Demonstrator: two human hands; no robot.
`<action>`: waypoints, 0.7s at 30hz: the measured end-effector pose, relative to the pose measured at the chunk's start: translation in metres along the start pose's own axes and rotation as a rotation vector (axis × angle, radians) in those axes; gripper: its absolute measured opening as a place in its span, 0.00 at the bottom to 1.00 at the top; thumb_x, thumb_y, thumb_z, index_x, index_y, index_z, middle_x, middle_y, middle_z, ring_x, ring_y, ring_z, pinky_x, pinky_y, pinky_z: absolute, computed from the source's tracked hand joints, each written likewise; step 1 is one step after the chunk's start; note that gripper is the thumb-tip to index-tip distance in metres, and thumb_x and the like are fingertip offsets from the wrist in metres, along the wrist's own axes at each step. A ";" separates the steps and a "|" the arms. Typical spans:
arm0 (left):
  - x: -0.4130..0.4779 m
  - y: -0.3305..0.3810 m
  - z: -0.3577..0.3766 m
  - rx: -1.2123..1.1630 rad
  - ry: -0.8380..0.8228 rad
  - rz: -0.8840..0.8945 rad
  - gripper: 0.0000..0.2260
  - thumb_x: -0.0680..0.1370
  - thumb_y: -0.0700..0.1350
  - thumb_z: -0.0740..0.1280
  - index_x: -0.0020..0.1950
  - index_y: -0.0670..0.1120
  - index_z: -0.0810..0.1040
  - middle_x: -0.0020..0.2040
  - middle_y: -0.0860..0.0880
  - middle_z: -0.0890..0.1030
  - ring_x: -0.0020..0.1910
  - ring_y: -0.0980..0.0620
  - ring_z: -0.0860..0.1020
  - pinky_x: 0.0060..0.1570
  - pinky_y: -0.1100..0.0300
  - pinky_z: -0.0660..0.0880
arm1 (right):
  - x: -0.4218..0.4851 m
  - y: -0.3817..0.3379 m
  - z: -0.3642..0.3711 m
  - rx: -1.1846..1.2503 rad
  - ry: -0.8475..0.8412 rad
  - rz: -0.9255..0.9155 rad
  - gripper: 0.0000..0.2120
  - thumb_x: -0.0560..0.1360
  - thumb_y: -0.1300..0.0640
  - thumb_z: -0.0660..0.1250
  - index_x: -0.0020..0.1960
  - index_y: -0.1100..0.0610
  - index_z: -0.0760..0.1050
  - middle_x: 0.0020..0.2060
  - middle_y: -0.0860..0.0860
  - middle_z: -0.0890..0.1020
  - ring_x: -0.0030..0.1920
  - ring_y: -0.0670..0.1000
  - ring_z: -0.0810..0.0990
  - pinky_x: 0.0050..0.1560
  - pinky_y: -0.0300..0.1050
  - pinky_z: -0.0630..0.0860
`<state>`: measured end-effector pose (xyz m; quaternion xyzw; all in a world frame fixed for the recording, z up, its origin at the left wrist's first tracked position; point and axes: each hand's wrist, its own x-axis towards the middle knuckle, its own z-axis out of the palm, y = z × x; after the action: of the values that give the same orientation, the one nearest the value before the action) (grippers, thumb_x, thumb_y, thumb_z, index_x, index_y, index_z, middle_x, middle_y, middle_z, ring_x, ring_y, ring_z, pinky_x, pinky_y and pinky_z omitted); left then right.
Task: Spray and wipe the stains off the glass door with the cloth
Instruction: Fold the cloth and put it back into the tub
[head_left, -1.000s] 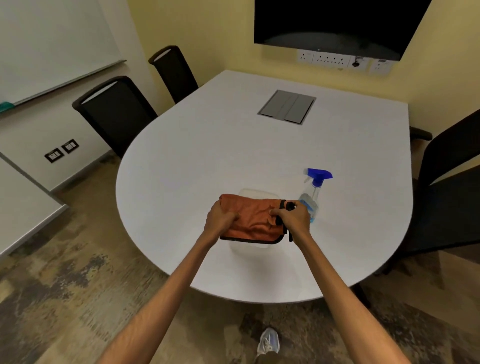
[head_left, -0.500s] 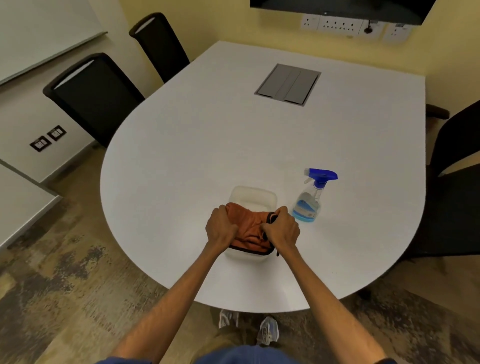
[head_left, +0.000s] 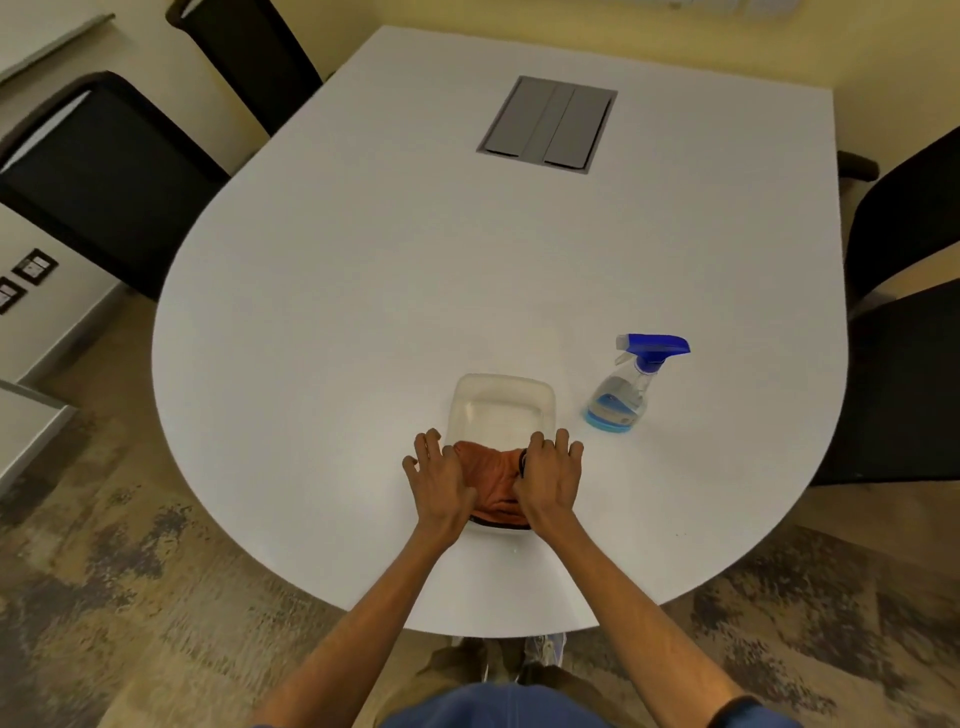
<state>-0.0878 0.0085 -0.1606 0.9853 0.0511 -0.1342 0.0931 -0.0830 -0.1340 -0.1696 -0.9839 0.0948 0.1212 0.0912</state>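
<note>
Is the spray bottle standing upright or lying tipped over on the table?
Upright. The spray bottle stands on its blue base on the white table, blue trigger head on top, to the right of the plastic tub.

soft orange cloth (head_left: 493, 480), translucent plastic tub (head_left: 501, 402), smooth matt table (head_left: 363, 312).

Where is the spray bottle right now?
In the head view, the spray bottle stands upright on the white table, untouched, just right of the clear plastic tub and beyond the right hand.
</note>
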 end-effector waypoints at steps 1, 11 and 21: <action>0.002 -0.002 0.002 0.026 -0.020 0.009 0.18 0.67 0.39 0.65 0.56 0.43 0.76 0.74 0.43 0.64 0.75 0.42 0.59 0.69 0.47 0.60 | -0.001 -0.001 0.004 -0.004 -0.019 0.005 0.13 0.72 0.61 0.64 0.56 0.58 0.75 0.54 0.55 0.81 0.62 0.57 0.71 0.64 0.50 0.64; 0.010 -0.011 0.022 0.064 -0.107 0.046 0.22 0.73 0.37 0.64 0.67 0.44 0.71 0.75 0.45 0.64 0.78 0.44 0.56 0.72 0.46 0.61 | -0.016 0.000 0.030 0.043 0.023 0.051 0.20 0.74 0.66 0.60 0.65 0.61 0.73 0.61 0.59 0.78 0.68 0.60 0.71 0.71 0.57 0.63; -0.003 -0.009 0.022 -0.121 -0.045 0.054 0.33 0.75 0.48 0.69 0.77 0.44 0.60 0.80 0.39 0.51 0.77 0.41 0.56 0.72 0.42 0.62 | -0.017 0.006 0.032 0.097 -0.029 0.032 0.19 0.79 0.56 0.59 0.70 0.55 0.69 0.71 0.54 0.69 0.76 0.58 0.60 0.73 0.61 0.54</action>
<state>-0.0972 0.0130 -0.1822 0.9756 0.0306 -0.1502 0.1571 -0.1077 -0.1308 -0.1967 -0.9748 0.1148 0.1324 0.1382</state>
